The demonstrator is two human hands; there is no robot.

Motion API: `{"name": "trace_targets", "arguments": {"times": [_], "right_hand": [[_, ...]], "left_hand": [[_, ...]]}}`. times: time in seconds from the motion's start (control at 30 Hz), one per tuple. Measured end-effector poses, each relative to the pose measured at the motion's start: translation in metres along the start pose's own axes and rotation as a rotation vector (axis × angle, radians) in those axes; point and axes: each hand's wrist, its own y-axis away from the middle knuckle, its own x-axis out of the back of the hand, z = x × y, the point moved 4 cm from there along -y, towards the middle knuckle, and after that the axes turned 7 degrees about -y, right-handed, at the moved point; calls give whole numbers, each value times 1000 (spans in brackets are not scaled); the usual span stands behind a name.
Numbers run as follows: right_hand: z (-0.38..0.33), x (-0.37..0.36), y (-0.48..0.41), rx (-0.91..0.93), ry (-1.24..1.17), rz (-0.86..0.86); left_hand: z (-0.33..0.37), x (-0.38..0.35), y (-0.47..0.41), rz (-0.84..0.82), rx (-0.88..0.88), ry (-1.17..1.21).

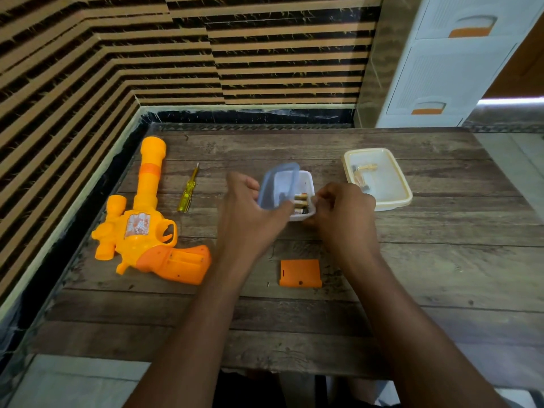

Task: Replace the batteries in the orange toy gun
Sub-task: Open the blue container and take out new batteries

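Holding lid (278,185), container (307,179), batteries (300,203) beside left grip (250,210)

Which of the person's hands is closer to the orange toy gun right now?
Left. The left hand holds the blue lid over the small white box, to the right of the orange toy gun. The right hand grips that box's right edge, farther away.

No words or numbers can be read anywhere. The orange toy gun (147,231), off to the left of the left hand (250,210), has a sticker (137,225) on its side, but it is worn and patchy. The batteries (300,203) in the small white box (307,179) between the hands, beside the blue lid (278,184) that the left hand holds, have print too small and blurry to read. It is the same for the batteries in the cream tub (394,206) to the right of the right hand (344,210).
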Motion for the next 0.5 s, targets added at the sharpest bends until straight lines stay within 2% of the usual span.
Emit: {"name": "trace_targets", "arguments": {"times": [0.07, 0.17, 0.37, 0.5], "right_hand": [[2, 0, 0, -9, -27, -3], [3, 2, 1, 1, -88, 0], [10, 0, -2, 14, -142, 14], [11, -7, -8, -20, -95, -22]], "left_hand": [[4, -9, 5, -39, -55, -71], [9, -16, 7, -8, -118, -93], [5, -22, -2, 35, -122, -51], [1, -27, -16, 46, -27, 10]]}}
